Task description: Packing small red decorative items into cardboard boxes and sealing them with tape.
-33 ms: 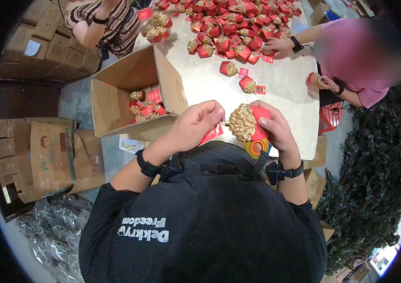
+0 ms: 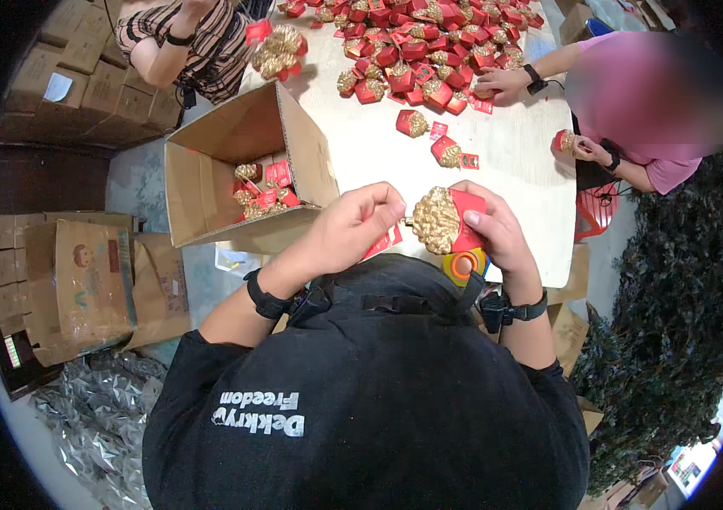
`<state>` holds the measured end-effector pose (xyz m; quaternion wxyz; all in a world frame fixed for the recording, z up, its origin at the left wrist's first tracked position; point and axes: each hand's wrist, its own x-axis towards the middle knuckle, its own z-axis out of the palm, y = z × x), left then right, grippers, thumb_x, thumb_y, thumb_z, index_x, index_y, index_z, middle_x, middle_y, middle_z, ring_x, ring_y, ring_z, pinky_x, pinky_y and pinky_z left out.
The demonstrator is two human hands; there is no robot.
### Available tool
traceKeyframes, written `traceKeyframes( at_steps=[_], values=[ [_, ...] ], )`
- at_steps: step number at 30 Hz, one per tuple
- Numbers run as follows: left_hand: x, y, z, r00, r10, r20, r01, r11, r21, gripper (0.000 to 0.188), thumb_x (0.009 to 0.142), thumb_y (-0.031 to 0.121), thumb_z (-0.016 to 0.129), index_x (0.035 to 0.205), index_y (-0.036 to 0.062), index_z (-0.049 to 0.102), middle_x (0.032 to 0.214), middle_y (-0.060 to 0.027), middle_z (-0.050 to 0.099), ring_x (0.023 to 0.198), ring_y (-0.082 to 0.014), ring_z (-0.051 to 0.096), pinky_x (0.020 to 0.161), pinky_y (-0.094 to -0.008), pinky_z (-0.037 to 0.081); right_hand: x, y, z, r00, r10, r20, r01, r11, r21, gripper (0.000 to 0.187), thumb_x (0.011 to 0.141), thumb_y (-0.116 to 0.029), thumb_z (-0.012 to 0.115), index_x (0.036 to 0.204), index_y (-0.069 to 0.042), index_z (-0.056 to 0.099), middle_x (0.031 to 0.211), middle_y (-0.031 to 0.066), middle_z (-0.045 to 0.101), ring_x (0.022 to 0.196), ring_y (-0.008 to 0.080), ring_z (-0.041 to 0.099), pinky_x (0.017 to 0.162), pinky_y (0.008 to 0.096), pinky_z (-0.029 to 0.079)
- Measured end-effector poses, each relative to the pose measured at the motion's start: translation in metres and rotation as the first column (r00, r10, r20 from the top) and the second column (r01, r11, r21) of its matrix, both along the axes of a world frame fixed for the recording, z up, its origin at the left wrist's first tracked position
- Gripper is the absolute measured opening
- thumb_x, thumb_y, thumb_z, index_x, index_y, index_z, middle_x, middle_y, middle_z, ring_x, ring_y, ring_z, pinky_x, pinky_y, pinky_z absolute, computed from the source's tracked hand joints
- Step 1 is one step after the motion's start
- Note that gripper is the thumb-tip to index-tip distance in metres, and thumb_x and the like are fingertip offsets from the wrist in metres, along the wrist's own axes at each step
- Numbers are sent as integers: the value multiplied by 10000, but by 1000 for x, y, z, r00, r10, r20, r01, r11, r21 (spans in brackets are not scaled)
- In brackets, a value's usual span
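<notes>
My right hand [image 2: 497, 223] is closed round a french-fries ornament [image 2: 436, 223], a red carton with gold glittery fries, lying sideways with its gold end toward my left hand. My left hand [image 2: 360, 223] pinches finger and thumb together beside the ornament's small metal cap. A red paper tag [image 2: 385, 241] hangs below these fingers; whether they grip its cord or its corner is hidden. Just left of my left hand stands an open cardboard box [image 2: 310, 157] with several such ornaments [image 2: 263, 197] inside.
A large heap of ornaments [image 2: 421, 64] covers the far part of the white table [image 2: 523, 183]. Two loose ornaments [image 2: 446, 153] lie nearer. A co-worker in pink [image 2: 633, 93] works at the right, another in stripes [image 2: 217, 51] at the far left. A yellow-orange round object [image 2: 465, 265] sits by my right wrist.
The red tag by my left fingers has turned slightly. The bunch of ornaments beside the striped co-worker has shifted a little. My hands stay almost in place.
</notes>
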<state>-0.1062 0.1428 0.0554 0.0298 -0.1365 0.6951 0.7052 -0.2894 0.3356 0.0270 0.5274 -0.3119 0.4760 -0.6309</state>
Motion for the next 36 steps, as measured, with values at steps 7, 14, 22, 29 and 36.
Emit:
traceKeyframes(
  at_steps=[7,14,22,29,36],
  values=[
    [4,5,8,988,-134,76,150,951,-269,276,948,267,674,850,15,618,645,-38,519,626,-91,448,591,-293,396,10,1,-1,988,6,-152,4,998,67,448,859,-303,709,1162,2,584,1073,57,648,1009,119,609,909,281,489],
    [23,-4,5,936,-322,-139,267,911,-315,417,941,194,663,647,29,418,553,-43,372,509,-158,368,511,-346,317,41,25,12,999,-20,-49,29,984,176,418,831,-143,767,1195,1,622,1138,56,653,1057,138,610,967,301,485],
    [21,1,10,916,-401,8,399,911,-105,365,928,149,653,648,26,455,537,-26,402,510,-108,377,496,-309,331,43,37,10,1000,-21,-17,24,970,243,402,835,-31,745,1216,10,622,1112,52,660,1032,127,611,955,291,488],
    [10,3,14,863,-475,171,500,853,-150,322,941,246,635,714,22,594,578,-65,546,539,-156,516,543,-340,410,38,34,32,991,-3,-137,40,964,265,433,792,45,741,1205,4,619,1112,49,660,1032,123,606,943,289,493],
    [0,6,37,854,-503,132,500,727,-470,282,914,293,662,833,24,645,721,-168,634,710,-376,632,634,-454,475,36,26,49,902,49,-430,4,993,122,490,752,-42,828,1193,-10,619,1084,76,682,1003,156,630,910,303,497]
  ],
)
